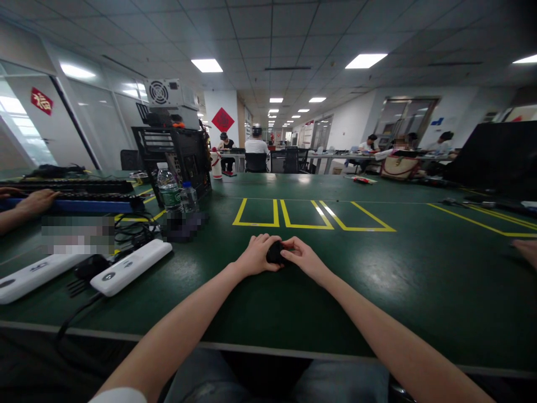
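Between my two hands is a small black rounded object [274,253], low over the green table or resting on it; I cannot tell which. My left hand [257,255] wraps round its left side, thumb in front and fingers behind. From the right, my right hand [305,258] pinches the object with thumb and fingertips. The fingers cover much of it, so its exact kind does not show. Just beyond both hands, yellow tape [255,224] marks several open-sided shapes on the green tabletop [293,313].
White power strips [131,267] with black cables lie at left, near plastic bottles [168,189] and an open computer case [174,151]. Another person's hand [39,201] rests by a keyboard at far left; another hand [526,246] shows at the right edge. A bag [399,168] stands at back right.
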Demonstrator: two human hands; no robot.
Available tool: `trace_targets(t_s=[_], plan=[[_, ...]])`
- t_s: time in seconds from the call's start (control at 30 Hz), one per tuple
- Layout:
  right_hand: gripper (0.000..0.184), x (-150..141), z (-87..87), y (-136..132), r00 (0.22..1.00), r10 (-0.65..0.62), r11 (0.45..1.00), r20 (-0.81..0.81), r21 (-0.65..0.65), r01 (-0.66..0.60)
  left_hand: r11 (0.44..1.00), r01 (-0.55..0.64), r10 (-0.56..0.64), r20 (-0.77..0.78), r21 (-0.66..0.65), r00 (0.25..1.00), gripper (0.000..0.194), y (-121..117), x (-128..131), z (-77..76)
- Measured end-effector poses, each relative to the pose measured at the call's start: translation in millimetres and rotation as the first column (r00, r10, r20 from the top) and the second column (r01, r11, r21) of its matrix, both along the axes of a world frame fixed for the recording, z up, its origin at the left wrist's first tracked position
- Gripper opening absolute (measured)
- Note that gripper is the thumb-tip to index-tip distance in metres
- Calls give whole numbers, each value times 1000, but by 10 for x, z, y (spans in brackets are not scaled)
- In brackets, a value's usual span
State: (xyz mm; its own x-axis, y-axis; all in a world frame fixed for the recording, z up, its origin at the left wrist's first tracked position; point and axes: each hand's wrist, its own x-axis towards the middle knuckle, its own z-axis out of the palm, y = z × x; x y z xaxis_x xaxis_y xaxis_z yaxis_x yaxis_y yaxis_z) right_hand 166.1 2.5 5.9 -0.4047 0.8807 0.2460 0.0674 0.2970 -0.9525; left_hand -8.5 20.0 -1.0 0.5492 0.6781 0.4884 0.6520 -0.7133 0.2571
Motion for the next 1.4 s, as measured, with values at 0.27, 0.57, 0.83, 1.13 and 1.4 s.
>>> trace_targets(t_s=[0.27,0.57,0.83,1.13,1.4], plan=[[23,-7,11,-4,999,35,999,-16,-24,-35,999,20,-20,11,44,1000,77,-91,2,36],[31,12,-14,2,999,29,998,20,-65,-28,997,70,-70,27,-13,997,68,-108,15,52],[35,42,20,-3,994,103,991,39,-90,-99,998,56,-54,32,-40,998,61,-81,13,36],[29,27,9,20,998,-6,994,62,-109,13,997,60,-59,30,-39,998,59,-88,6,46],[37,40,-13,55,996,79,995,44,-64,-76,999,43,-42,34,-29,999,59,-81,21,38]])
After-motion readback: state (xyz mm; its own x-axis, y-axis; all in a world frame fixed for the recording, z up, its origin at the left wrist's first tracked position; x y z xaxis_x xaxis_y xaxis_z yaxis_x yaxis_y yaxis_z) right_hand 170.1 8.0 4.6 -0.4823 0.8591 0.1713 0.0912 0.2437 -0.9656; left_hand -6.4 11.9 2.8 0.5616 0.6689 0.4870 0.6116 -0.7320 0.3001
